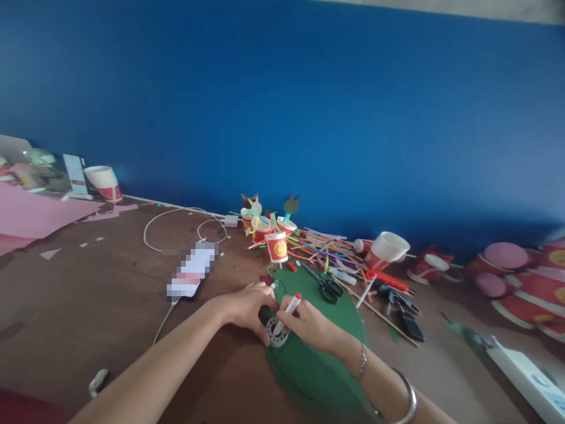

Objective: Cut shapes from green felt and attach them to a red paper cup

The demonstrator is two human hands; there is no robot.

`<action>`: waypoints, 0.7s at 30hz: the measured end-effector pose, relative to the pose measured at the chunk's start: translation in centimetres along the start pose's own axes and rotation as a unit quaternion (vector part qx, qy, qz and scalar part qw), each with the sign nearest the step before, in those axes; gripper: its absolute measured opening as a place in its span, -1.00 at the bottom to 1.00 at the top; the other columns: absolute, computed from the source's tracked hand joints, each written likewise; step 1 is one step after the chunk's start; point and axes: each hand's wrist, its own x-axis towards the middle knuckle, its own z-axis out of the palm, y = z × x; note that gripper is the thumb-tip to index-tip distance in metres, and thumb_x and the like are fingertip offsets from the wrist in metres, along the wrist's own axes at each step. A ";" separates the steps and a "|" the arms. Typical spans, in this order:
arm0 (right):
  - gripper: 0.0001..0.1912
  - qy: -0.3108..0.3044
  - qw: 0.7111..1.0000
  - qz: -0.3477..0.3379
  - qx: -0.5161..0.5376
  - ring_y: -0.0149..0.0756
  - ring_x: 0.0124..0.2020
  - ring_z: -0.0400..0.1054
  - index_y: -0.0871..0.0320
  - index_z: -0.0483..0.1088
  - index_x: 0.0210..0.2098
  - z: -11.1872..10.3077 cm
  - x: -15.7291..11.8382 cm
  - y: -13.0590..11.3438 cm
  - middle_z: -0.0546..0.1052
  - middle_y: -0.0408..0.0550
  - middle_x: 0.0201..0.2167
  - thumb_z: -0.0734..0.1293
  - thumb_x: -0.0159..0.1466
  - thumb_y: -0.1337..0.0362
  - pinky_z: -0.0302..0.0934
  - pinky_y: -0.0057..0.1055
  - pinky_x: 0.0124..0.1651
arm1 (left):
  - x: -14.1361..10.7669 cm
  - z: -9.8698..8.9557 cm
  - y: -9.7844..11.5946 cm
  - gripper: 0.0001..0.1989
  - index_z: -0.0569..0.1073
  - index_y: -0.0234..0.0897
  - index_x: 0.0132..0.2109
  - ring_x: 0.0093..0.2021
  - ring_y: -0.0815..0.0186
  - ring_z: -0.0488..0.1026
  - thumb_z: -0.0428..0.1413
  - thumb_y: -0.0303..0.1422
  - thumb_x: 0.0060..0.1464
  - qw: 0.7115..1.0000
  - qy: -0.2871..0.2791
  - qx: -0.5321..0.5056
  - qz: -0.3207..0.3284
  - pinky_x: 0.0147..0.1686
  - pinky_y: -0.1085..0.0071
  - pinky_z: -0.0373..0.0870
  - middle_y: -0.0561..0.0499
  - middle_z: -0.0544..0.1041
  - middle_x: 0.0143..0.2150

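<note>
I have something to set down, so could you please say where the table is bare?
Left, bare table lies between the phone and the small white object; right, a smaller patch separates the green sheet from the power strip. Beyond the hands, cups, scissors and coloured strips crowd together.

A blue wall with a pale upper strip rises behind a brown tabletop

**Dressed in silver**

Wears a fine chain bracelet around the right wrist, silver, with small links. Higher up, adds a smooth, shiny silver bangle, thicker than the bracelet. Shows left hand, right hand and both forearms bare.
</note>
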 end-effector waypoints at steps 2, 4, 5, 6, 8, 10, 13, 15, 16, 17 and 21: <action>-0.83 0.005 0.999 -0.006 -0.033 -0.48 -0.57 0.14 0.18 0.23 -0.53 -0.1 0.2 -0.6 0.30 -0.24 -0.64 0.19 0.18 0.30 0.01 -0.52 -0.49 | 0.0 0.0 0.0 -0.45 0.47 -0.10 -0.17 -0.07 0.14 0.23 0.26 0.01 -0.37 1.000 0.001 0.001 0.001 -0.03 0.29 0.16 0.02 0.35 -0.17; -0.81 0.027 0.999 -0.009 -0.030 -0.49 -0.59 0.11 0.18 0.21 -0.57 -0.1 0.2 -0.7 0.27 -0.25 -0.67 0.20 0.16 0.30 -0.02 -0.52 -0.52 | 0.0 -0.1 0.2 -0.44 0.47 -0.09 -0.16 -0.06 0.14 0.23 0.27 0.01 -0.37 1.000 0.001 0.002 -0.005 -0.02 0.28 0.15 0.03 0.35 -0.16; -0.80 0.044 0.999 -0.004 -0.006 -0.49 -0.60 0.11 0.17 0.20 -0.58 -0.2 0.3 -0.6 0.27 -0.25 -0.68 0.20 0.16 0.28 -0.03 -0.52 -0.53 | -0.1 -0.1 0.3 -0.45 0.47 -0.07 -0.15 -0.06 0.14 0.23 0.26 0.00 -0.37 1.000 0.000 0.001 -0.008 -0.02 0.27 0.15 0.03 0.35 -0.16; -0.78 0.069 0.997 0.006 0.031 -0.48 -0.62 0.12 0.17 0.20 -0.58 -0.3 0.3 -0.3 0.27 -0.25 -0.70 0.20 0.17 0.26 -0.02 -0.52 -0.54 | -0.1 -0.2 0.4 -0.46 0.47 -0.05 -0.15 -0.06 0.14 0.24 0.26 0.00 -0.36 1.000 -0.001 0.000 -0.011 -0.02 0.27 0.15 0.03 0.34 -0.15; -0.74 0.134 0.983 0.025 0.123 -0.45 -0.63 0.15 0.17 0.22 -0.58 -0.7 0.3 0.4 0.28 -0.23 -0.72 0.19 0.18 0.18 0.01 -0.51 -0.55 | -0.2 -0.2 0.5 -0.50 0.48 0.01 -0.15 -0.05 0.15 0.24 0.25 -0.01 -0.33 1.000 -0.004 -0.006 -0.014 -0.01 0.26 0.15 0.04 0.34 -0.13; -0.70 0.214 0.956 0.025 0.199 -0.41 -0.61 0.19 0.18 0.29 -0.52 -1.4 0.3 1.4 0.32 -0.20 -0.71 0.20 0.19 0.08 0.06 -0.48 -0.51 | -0.3 -0.2 0.6 -0.52 0.47 0.07 -0.13 -0.03 0.15 0.23 0.25 -0.03 -0.31 1.000 -0.003 -0.014 -0.017 -0.01 0.26 0.16 0.05 0.34 -0.12; -0.64 0.284 0.924 0.009 0.255 -0.36 -0.52 0.25 0.18 0.34 -0.25 -2.2 0.1 2.9 0.47 -0.09 -0.54 0.20 0.20 0.01 0.13 -0.45 -0.42 | -0.4 -0.2 0.5 -0.52 0.46 0.06 -0.14 -0.04 0.16 0.24 0.28 -0.09 -0.32 1.000 0.002 -0.029 -0.004 -0.03 0.27 0.18 0.06 0.36 -0.15; -0.61 0.312 0.921 0.000 0.232 -0.34 -0.46 0.27 0.17 0.31 -0.15 -2.4 -0.1 3.8 0.51 -0.04 -0.43 0.19 0.20 0.01 0.15 -0.43 -0.38 | -0.4 -0.3 0.3 -0.55 0.46 -0.05 -0.16 -0.10 0.20 0.29 0.28 -0.14 -0.30 0.997 0.008 -0.073 0.010 -0.08 0.32 0.22 0.07 0.40 -0.19; -0.61 0.322 0.924 -0.007 0.207 -0.33 -0.44 0.28 0.16 0.31 -0.13 -2.5 -0.1 4.2 0.52 -0.02 -0.40 0.20 0.20 0.01 0.16 -0.41 -0.34 | -0.4 -0.3 0.1 -0.56 0.44 -0.11 -0.16 -0.14 0.24 0.33 0.27 -0.17 -0.27 0.994 0.015 -0.109 0.010 -0.13 0.35 0.25 0.06 0.41 -0.21; -0.62 0.331 0.926 -0.015 0.179 -0.32 -0.41 0.28 0.16 0.32 -0.14 -2.5 -0.2 4.5 0.51 -0.02 -0.38 0.21 0.20 0.02 0.17 -0.40 -0.31 | -0.4 -0.4 0.0 -0.57 0.41 -0.17 -0.15 -0.20 0.27 0.35 0.26 -0.20 -0.24 0.988 0.028 -0.150 0.000 -0.19 0.39 0.29 0.06 0.42 -0.22; -0.67 0.331 0.934 -0.043 0.127 -0.29 -0.34 0.30 0.15 0.35 -0.20 -2.7 -0.5 4.8 0.49 -0.04 -0.36 0.20 0.21 0.03 0.17 -0.37 -0.20 | -0.3 -0.8 -0.6 -0.57 0.31 -0.27 -0.10 -0.28 0.32 0.39 0.19 -0.25 -0.13 0.966 0.110 -0.228 -0.055 -0.32 0.44 0.33 0.02 0.44 -0.22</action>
